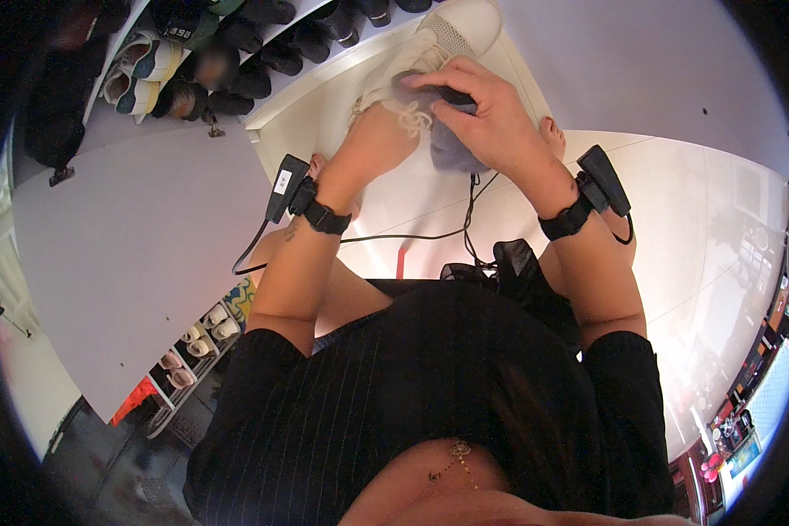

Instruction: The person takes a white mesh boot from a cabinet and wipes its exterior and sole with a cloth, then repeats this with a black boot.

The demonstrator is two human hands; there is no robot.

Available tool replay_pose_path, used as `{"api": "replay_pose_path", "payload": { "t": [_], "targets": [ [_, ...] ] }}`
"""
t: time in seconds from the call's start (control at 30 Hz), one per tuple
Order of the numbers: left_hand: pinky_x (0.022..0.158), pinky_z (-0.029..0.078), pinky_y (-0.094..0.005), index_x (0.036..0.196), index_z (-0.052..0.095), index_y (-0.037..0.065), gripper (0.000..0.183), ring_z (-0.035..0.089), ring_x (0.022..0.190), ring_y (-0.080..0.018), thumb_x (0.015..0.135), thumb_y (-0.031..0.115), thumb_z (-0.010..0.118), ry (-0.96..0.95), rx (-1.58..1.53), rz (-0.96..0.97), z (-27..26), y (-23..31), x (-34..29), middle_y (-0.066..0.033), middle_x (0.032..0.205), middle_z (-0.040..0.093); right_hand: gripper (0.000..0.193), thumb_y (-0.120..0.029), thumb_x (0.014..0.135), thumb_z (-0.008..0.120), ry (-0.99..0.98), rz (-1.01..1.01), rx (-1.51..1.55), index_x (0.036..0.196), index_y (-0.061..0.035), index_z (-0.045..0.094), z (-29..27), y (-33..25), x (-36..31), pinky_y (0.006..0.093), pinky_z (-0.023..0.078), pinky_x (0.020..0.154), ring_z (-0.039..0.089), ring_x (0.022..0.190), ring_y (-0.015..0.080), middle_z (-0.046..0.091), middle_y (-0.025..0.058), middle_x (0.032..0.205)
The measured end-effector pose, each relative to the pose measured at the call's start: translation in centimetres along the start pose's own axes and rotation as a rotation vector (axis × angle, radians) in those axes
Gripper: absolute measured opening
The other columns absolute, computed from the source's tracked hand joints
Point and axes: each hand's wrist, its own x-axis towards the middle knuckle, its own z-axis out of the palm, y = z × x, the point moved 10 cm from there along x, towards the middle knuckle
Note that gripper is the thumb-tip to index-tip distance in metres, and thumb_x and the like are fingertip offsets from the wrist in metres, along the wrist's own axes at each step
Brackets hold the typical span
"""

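A white lace-up sneaker [430, 48] is held up in front of me, its toe pointing away and up, its pale laces hanging loose. My left hand [384, 140] grips it near the heel end, with the fingers hidden behind the shoe. In my right hand [486, 110] is a dark, rounded brush-like thing [458, 98], its far end against the sneaker's side by the laces. Fingers and thumb curl round it; its exact kind is unclear. Just under that hand shows a grey-blue, cloth-like thing [454, 151], partly covered.
An open shoe cabinet with rows of dark shoes [298, 44] and pale sneakers [140, 74] stands at the far left. Its white door [140, 254] swings out beside my left arm. Black cables [412, 237] run between my wrists. A low shoe rack [193, 355] stands at the lower left.
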Motion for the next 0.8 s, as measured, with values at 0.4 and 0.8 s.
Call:
{"api": "replay_pose_path", "payload": {
  "t": [0.4,0.8],
  "targets": [
    [0.092,0.049,-0.0417,0.121,0.061,0.004,0.041,0.061,0.104,-0.0438,0.081,0.003,0.052,0.162,-0.128,0.043,-0.3,-1.1,0.3,-0.0255,0.109,0.066,0.028,-0.001,0.084,0.062,-0.122,-0.003,-0.194,0.11,-0.0061,0.071,-1.2,1.9,0.2,0.0279,0.048,0.082,0.062,0.087,0.0198,0.06,0.0069,0.092],
    [0.084,0.05,-0.0461,0.102,0.066,0.003,0.025,0.061,0.095,-0.0418,0.086,0.014,0.051,0.092,-0.051,-0.101,0.2,-0.9,-0.8,-0.0223,0.098,0.067,0.031,-0.004,0.084,0.061,-0.049,0.061,-0.138,0.114,-0.0079,0.069,-0.8,2.4,1.0,0.0284,0.049,0.083,0.062,0.089,0.0207,0.064,0.0067,0.101]
  ]
}}
